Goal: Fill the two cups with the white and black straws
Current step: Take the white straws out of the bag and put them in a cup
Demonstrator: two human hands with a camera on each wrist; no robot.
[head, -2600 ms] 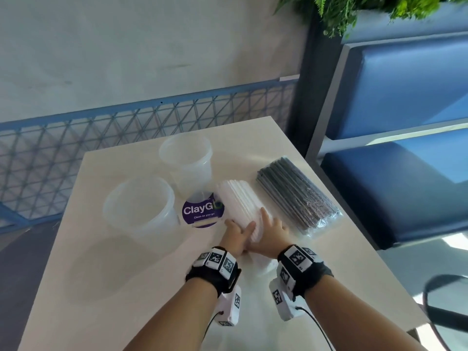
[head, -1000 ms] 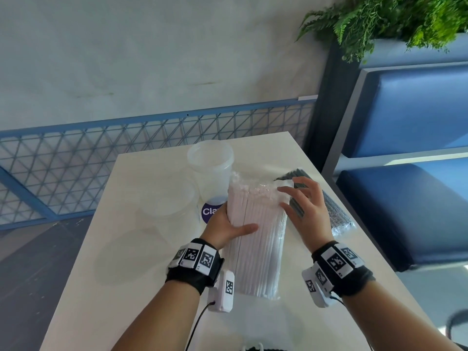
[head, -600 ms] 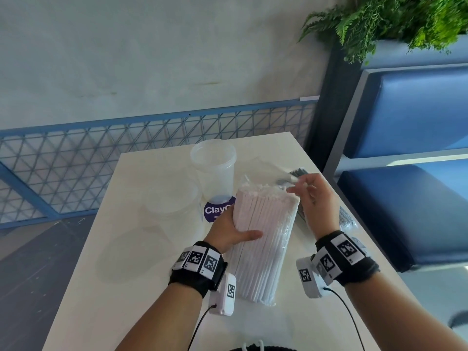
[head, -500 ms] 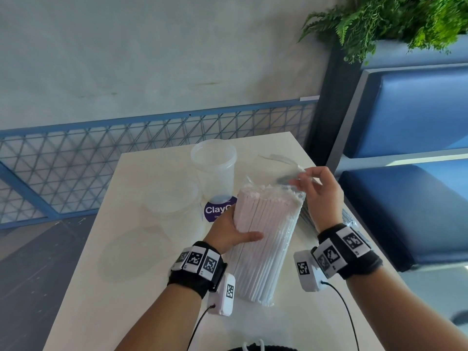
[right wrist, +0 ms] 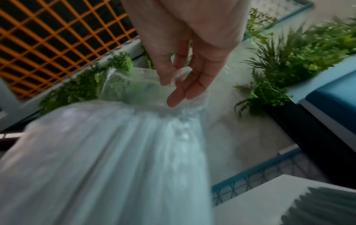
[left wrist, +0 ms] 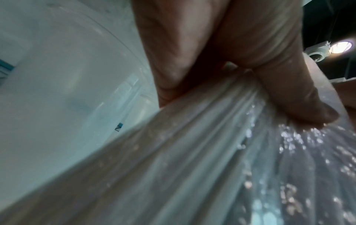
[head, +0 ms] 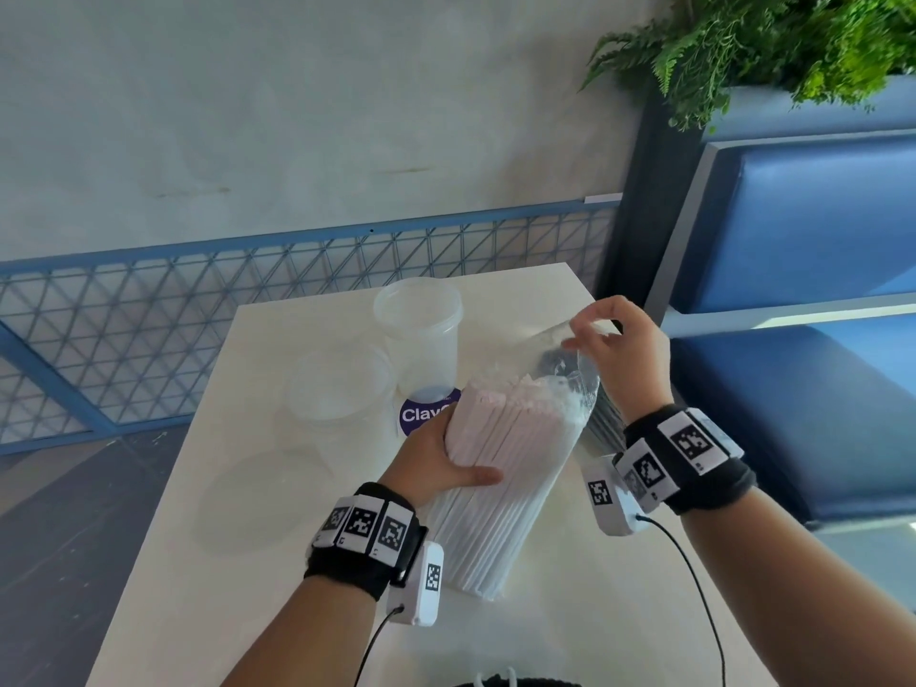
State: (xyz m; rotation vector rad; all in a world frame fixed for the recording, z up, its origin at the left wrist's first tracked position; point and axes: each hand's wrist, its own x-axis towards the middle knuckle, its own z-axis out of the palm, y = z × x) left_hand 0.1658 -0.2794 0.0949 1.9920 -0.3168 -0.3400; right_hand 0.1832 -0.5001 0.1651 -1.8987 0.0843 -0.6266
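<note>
A pack of white straws (head: 500,468) in a clear plastic bag stands tilted on the white table (head: 297,314). My left hand (head: 436,463) grips the pack around its upper part, the thumb across its front; the left wrist view shows that thumb pressed on the plastic-covered white straws (left wrist: 192,167). My right hand (head: 609,349) pinches the bag's loose top flap (head: 560,349) and holds it raised above the straw ends; the flap (right wrist: 134,85) also shows in the right wrist view. Two clear cups (head: 419,319) (head: 337,389) stand empty to the left. Black straws (head: 602,419) lie mostly hidden behind my right wrist.
A round purple sticker (head: 421,414) lies on the table between the cups and the pack. Blue bench seats (head: 793,389) stand to the right, with a planter of ferns (head: 768,37) above. A blue mesh railing (head: 198,314) runs behind the table.
The pack, flat on the table at first, now stands tilted in my left hand. My right hand took the bag's top flap and has pulled it up and to the right.
</note>
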